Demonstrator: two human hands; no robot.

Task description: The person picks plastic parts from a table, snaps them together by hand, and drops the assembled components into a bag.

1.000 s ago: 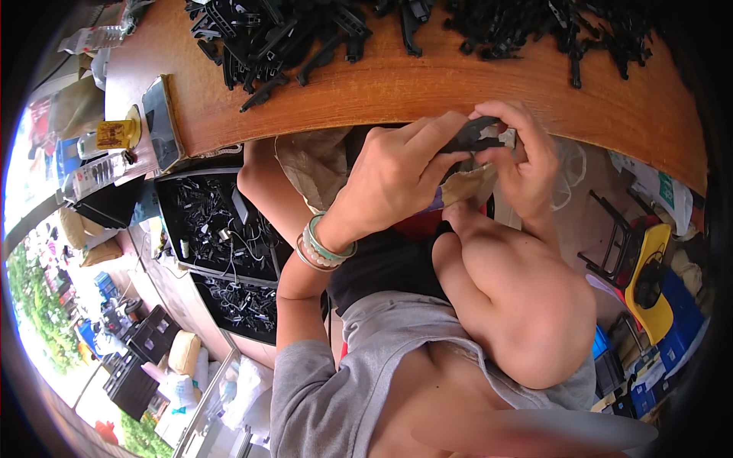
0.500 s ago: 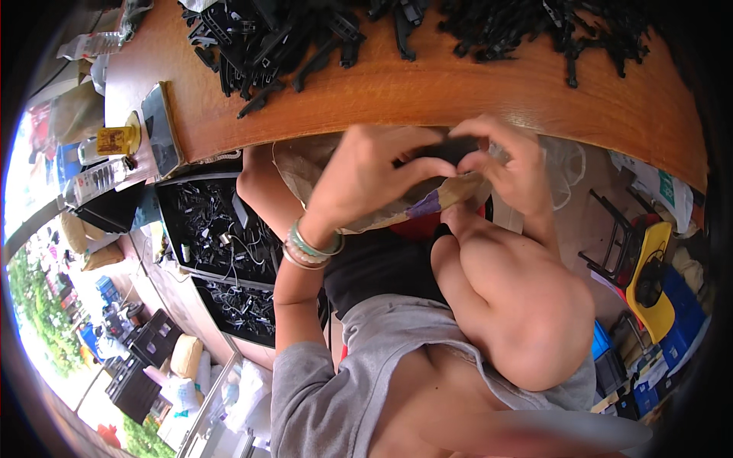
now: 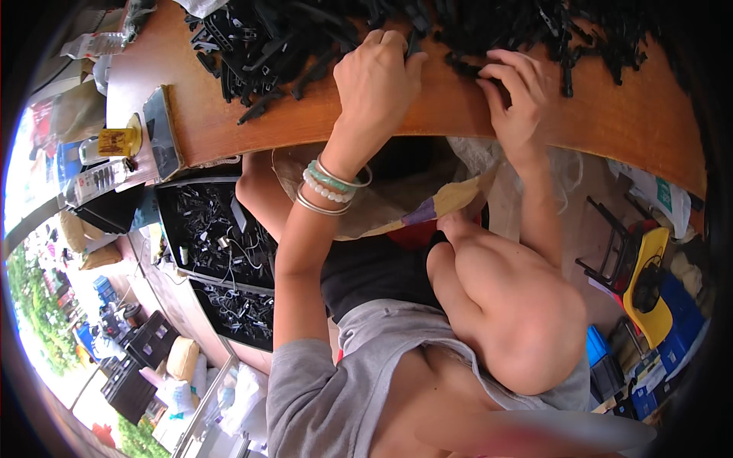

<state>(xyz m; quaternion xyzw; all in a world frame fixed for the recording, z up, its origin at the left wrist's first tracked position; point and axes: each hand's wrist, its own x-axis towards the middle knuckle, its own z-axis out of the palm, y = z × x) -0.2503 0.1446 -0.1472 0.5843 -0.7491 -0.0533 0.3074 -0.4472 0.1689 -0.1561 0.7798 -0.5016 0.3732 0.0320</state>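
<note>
My left hand (image 3: 376, 84) is over the table edge at the near side of the left heap of black plastic parts (image 3: 267, 53). Its thumb and fingers close on a slim black plastic part (image 3: 413, 43), mostly hidden by the hand. To the right, my right hand (image 3: 521, 103) has its fingers curled at a black plastic part (image 3: 462, 66) on the near edge of the right heap (image 3: 511, 30). Below the table edge, an open bag (image 3: 359, 217) with a yellow and purple rim rests over my lap. Its inside is dark.
The brown wooden table (image 3: 298, 122) curves in front of me. A phone-like dark slab (image 3: 162, 126) and a yellow jar (image 3: 118, 142) stand at its left. Black trays (image 3: 217, 229) of small parts lie lower left. A yellow chair (image 3: 649, 286) is at the right.
Both hands have moved up from above the bag to the heaps on the table and spread apart. The black piece between them over the bag is no longer in them.
</note>
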